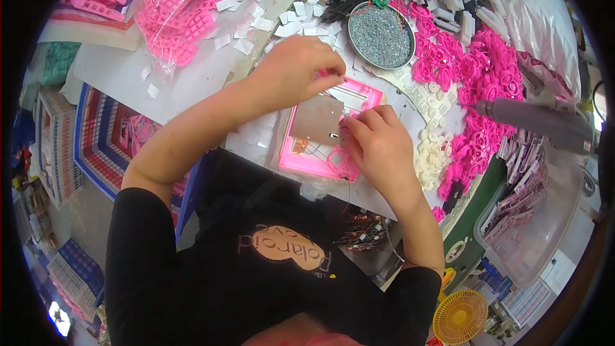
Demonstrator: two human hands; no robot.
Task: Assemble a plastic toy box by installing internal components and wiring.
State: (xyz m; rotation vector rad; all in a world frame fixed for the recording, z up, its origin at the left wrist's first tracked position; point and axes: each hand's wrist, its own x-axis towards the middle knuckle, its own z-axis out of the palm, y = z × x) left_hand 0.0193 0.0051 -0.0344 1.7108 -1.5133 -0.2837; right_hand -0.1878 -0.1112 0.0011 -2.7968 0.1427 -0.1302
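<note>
Plate (312,120) set in case (296,164); wires (314,148) loose, case apparently unfinished. Left hand (301,64), right hand (382,146): fingers curled at case, cannot tell grip's hold.

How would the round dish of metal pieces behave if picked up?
The dish is probably heavy for its size, being filled with metal pieces. Those look loose, so tilting might spill them; its evenly round outline suggests little flex.

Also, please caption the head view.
Left hand and right hand at a pink rectangular plastic casing, near a round grey dish.
</note>
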